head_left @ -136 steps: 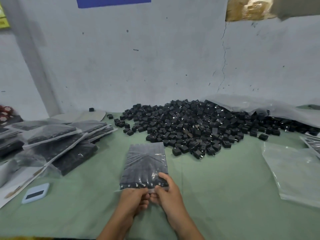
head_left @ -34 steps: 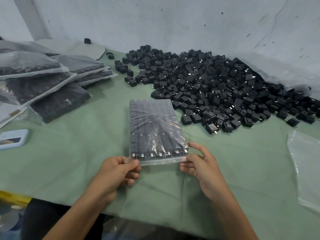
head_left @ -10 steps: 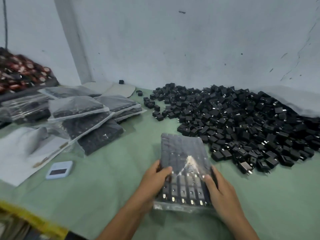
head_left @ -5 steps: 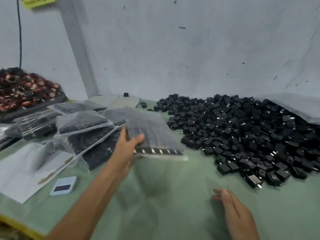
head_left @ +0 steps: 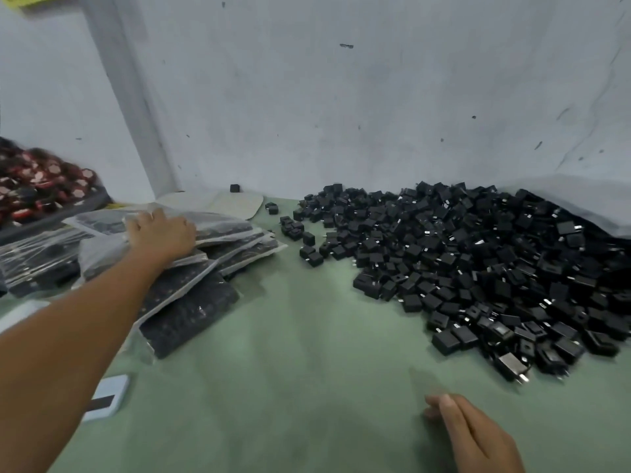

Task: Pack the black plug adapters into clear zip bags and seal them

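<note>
Left hand [head_left: 160, 230], fingers spread flat, presses the topmost filled clear zip bag [head_left: 218, 227] on the glossy stack at the worktop's [head_left: 290, 353] left edge, right hand [head_left: 474, 435] rests relaxed on smooth green cloth, and loose blocky black adapters [head_left: 478, 268] heap rightward.

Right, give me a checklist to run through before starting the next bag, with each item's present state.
1. Filled bag set on the stack of packed bags: ok.
2. Left hand free: not ok, it rests on that bag.
3. Right hand free: ok, open on the green table.
4. Loose adapters available: ok, a big pile.
5. Empty zip bag at hand: cannot tell, none in view.
6. Bag's seal closed: cannot tell.
</note>
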The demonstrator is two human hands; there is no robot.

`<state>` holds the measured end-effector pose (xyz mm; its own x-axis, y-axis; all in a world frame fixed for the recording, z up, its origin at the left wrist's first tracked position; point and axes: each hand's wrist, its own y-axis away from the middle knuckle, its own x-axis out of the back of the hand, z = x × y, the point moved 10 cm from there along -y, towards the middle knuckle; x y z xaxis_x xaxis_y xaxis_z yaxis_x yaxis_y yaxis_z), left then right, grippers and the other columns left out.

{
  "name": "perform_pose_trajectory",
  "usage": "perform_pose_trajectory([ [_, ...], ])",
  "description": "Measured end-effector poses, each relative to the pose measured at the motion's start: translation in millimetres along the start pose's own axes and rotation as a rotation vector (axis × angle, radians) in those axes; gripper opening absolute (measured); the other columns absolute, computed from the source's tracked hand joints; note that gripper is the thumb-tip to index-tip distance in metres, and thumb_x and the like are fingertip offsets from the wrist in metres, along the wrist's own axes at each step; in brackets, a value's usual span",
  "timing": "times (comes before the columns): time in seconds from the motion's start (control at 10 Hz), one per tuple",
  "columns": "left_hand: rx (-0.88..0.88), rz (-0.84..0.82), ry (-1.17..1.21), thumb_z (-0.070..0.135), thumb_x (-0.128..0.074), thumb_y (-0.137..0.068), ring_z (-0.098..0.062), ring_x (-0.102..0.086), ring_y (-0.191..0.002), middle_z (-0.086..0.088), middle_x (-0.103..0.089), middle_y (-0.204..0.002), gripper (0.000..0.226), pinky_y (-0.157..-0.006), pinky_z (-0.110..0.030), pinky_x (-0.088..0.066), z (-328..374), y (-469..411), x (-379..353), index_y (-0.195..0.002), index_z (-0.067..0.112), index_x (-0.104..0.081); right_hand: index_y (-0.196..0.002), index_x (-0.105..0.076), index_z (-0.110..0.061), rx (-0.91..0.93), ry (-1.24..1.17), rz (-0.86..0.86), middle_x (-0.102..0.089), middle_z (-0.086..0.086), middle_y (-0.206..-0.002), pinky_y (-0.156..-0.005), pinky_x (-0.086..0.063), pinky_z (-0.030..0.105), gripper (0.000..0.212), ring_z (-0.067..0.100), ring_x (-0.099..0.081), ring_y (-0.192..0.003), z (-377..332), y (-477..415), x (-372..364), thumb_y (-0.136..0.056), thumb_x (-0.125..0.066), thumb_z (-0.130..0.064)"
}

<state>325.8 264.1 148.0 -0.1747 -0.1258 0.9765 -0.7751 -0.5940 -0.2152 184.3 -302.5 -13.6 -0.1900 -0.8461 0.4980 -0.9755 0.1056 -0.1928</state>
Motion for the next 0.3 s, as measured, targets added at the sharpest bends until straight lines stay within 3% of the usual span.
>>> perform_pose_trajectory([
  [0.1,-0.113,-0.080,0.136,0.041,-0.021,-0.101,-0.045,-0.043,-0.128,-0.025,-0.048,-0.141,0.052,-0.110,-0.061,-0.030,3,3,-10,-0.127,0.014,-0.057,-0.098,-0.068,-0.046,-0.001,-0.016,-0.018,-0.072,-0.025,-0.085,-0.074,-0.042,0.006,0.019,-0.009,-0.062,-0.090,-3,1,-1,-0.096,-0.056,-0.032],
  [0.2,-0.148,0.054,0.323,0.040,-0.036,-0.095,-0.043,-0.057,-0.107,-0.018,-0.062,-0.114,0.033,-0.097,-0.056,-0.044,4,32,5,-0.100,0.017,-0.060,-0.093,-0.068,-0.044,-0.004,-0.036,-0.030,-0.072,-0.022,-0.082,-0.073,-0.043,0.008,0.020,-0.004,-0.064,-0.087,-1,0,-1,-0.095,-0.060,-0.027],
  [0.3,-0.224,0.167,0.504,0.031,-0.060,-0.091,-0.037,-0.057,-0.117,-0.012,-0.062,-0.123,0.024,-0.100,-0.053,-0.044,6,85,3,-0.112,0.019,-0.065,-0.090,-0.068,-0.045,-0.021,-0.061,0.002,-0.073,-0.019,-0.082,-0.075,-0.047,0.015,0.022,0.000,-0.066,-0.083,4,0,1,-0.093,-0.065,-0.023],
])
